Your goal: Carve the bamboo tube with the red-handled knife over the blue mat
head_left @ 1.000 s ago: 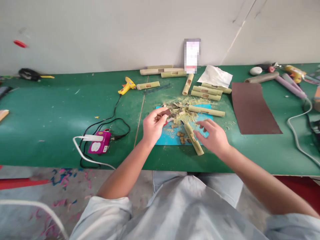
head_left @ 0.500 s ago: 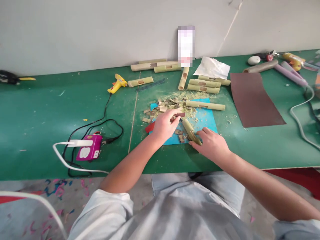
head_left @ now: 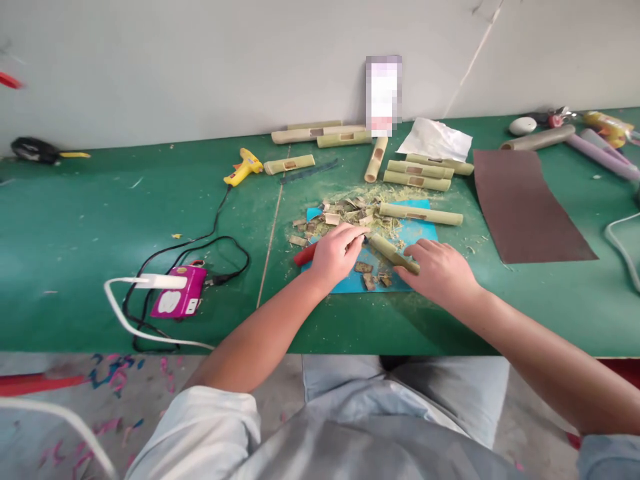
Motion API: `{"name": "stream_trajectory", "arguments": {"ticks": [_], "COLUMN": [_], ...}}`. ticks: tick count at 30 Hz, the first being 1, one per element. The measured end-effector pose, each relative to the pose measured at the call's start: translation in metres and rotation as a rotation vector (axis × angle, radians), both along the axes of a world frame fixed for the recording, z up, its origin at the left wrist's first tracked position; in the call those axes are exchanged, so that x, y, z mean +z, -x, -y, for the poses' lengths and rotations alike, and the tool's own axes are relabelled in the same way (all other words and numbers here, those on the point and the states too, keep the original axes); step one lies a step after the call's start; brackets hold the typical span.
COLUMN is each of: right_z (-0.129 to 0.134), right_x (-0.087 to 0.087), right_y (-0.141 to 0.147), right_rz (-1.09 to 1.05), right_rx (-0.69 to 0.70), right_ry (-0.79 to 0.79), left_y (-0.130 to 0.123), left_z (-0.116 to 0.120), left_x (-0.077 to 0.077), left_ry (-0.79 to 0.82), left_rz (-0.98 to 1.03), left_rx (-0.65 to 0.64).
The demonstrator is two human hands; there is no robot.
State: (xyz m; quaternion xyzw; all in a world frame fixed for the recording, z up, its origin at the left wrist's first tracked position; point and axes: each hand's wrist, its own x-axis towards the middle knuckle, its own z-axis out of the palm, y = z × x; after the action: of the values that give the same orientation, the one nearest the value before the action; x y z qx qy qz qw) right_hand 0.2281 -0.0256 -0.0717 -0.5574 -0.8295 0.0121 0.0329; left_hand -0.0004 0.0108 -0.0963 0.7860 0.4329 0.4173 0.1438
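Observation:
My right hand [head_left: 440, 270] is closed around the near end of a bamboo tube [head_left: 386, 250], which slants over a blue sheet [head_left: 420, 230]. My left hand [head_left: 337, 255] is closed at the tube's far end. A small brown piece of sandpaper was visible in its fingers a moment ago; now the fingers mostly hide it. Beneath the left wrist a red object [head_left: 305, 255] sticks out, its kind hidden. Bamboo chips [head_left: 369, 281] lie close to the tube. Just behind it rests another notched bamboo tube [head_left: 420, 214].
Shavings and offcuts [head_left: 345, 212] are heaped behind my hands. Further back are stacked bamboo tubes [head_left: 417, 180], a white paper [head_left: 435, 140] and a propped phone [head_left: 383, 97]. A brown sheet [head_left: 530, 207] lies right; a yellow glue gun [head_left: 243, 167] and corded purple box [head_left: 180, 292] lie left.
My left hand has turned, so the brown piece in its fingers is now mostly covered. The tube lies at a flatter slant, still in my right hand. The whole view has shifted slightly.

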Motion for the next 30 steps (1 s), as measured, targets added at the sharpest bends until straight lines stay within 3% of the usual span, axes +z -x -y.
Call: {"name": "stream_trajectory", "arguments": {"ticks": [5,15,22,30], "right_z": [-0.005,-0.024,-0.019,-0.010], "right_x": [0.003,0.017,0.028,0.019], "right_y": [0.001,-0.001,-0.005,-0.013], "right_rz": [0.020,0.002,0.023,-0.010], "right_rx": [-0.016,-0.033,-0.083,-0.044], "right_ry": [-0.011,0.164,0.225,0.247], "left_y": [0.002,-0.001,-0.004,-0.010], "left_z": [-0.003,0.001,0.003,-0.005], "left_x": [-0.004,-0.003,-0.002,-0.005], "left_ry": [0.031,-0.042,-0.067,-0.158], "left_rz": [-0.011,0.020,0.014,0.012], "left_rx": [0.017,-0.011,0.014,-0.046]}}
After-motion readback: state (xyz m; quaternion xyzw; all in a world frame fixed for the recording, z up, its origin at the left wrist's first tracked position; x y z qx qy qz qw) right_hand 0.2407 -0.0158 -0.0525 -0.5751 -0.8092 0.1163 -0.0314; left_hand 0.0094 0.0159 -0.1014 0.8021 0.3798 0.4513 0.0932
